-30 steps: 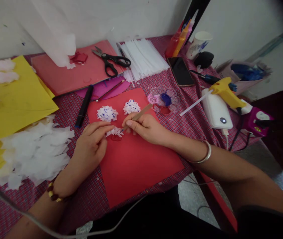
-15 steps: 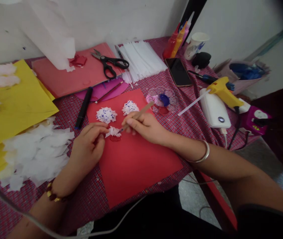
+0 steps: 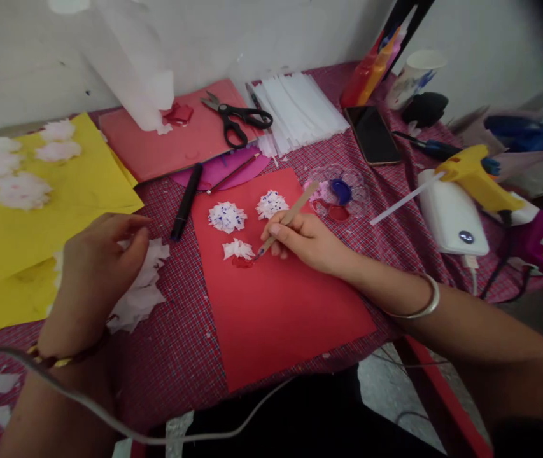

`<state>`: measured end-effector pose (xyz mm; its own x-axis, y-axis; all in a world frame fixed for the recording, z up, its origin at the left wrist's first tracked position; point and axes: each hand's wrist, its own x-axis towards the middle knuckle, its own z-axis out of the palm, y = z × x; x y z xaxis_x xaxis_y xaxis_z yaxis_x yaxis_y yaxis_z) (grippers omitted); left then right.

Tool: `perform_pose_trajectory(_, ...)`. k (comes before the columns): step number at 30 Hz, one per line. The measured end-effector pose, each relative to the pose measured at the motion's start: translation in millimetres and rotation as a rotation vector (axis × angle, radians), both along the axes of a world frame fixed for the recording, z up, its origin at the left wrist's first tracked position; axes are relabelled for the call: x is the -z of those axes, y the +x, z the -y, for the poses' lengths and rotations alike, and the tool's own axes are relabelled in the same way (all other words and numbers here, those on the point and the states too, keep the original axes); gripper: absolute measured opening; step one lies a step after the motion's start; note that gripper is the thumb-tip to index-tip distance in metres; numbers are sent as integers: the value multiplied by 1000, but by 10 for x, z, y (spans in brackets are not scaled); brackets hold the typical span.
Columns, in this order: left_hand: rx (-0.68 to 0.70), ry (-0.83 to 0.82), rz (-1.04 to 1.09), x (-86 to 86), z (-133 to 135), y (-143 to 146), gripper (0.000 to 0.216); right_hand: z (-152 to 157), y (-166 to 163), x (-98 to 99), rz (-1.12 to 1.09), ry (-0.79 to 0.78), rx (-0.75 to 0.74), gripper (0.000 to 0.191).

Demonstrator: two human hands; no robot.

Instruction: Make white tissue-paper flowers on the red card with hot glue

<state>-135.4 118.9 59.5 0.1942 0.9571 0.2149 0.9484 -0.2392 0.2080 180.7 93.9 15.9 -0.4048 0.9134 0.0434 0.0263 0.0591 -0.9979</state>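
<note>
My right hand (image 3: pixel 307 240) grips a thin wooden brush (image 3: pixel 291 216) like a pen. Its tip touches a red wet spot just beside a small white paper tuft (image 3: pixel 237 248) on the red sheet (image 3: pixel 275 312). Two white paper flowers flecked with blue, one on the left (image 3: pixel 226 217) and one on the right (image 3: pixel 272 203), lie above it on the same sheet. My left hand (image 3: pixel 93 275) is off to the left over a pile of white paper pieces (image 3: pixel 143 294). Its fingers are curled together, and whatever they pinch is hidden.
A clear paint palette (image 3: pixel 340 191) lies right of the brush. Scissors (image 3: pixel 234 117), a black marker (image 3: pixel 186 200), white strips (image 3: pixel 300 108), a phone (image 3: pixel 372 133), paint bottles (image 3: pixel 369 73) and a cup (image 3: pixel 412 76) lie behind. A yellow glue gun (image 3: pixel 476 175) rests on a white box at right. Yellow paper (image 3: pixel 37 210) covers the left.
My left hand has let go of the small white tuft and swung left to the pile of white pieces. My right hand stays with the brush at the tuft. The view shifted left.
</note>
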Motion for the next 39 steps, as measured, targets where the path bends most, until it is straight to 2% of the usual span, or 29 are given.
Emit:
perform_pose_trajectory(4, -68, -42, -22, -35, -22, -72, 27, -14, 6, 0, -14, -27, 29, 26)
perform_pose_trajectory(8, -105, -276, -188, -122, -36, -111, 35, -22, -1, -10, 2, -26, 7, 24)
perform_pose_trajectory(11, -36, -418, -214, -171, -40, -118, 29, -20, -7, -13, 10, -20, -6, 24)
perform_pose_trajectory(16, 85, -469, -212, -195, -34, -92, 21, -19, -13, -11, -8, -6, -6, 23)
perform_pose_trajectory(18, 53, -449, -141, -206, -17, -76, 19, -20, -14, -9, -14, 10, -13, 23)
perform_pose_trajectory(20, -17, -377, -10, -214, 12, -48, 16, -21, -14, -6, -8, 21, -16, 24)
perform_pose_trajectory(22, -31, -296, 143, -208, 53, -1, 15, -21, -11, 0, 8, 21, -14, 26)
perform_pose_trajectory(24, 44, -278, 294, -184, 98, 72, 16, -21, -7, 9, 10, 11, -10, 27)
perform_pose_trajectory(28, 185, -411, 497, -101, 166, 257, 16, -21, -4, 18, -18, 3, -2, 25)
perform_pose_trajectory(33, 249, -526, 598, 25, 177, 389, 19, -33, -24, 5, -29, -50, 14, 24)
perform_pose_trajectory(36, 262, -515, 585, 95, 172, 395, 19, -42, -47, 18, -93, -107, 56, 26)
perform_pose_trajectory(39, 290, -476, 571, 117, 181, 406, 19, -40, -75, 32, -217, -193, 170, 29)
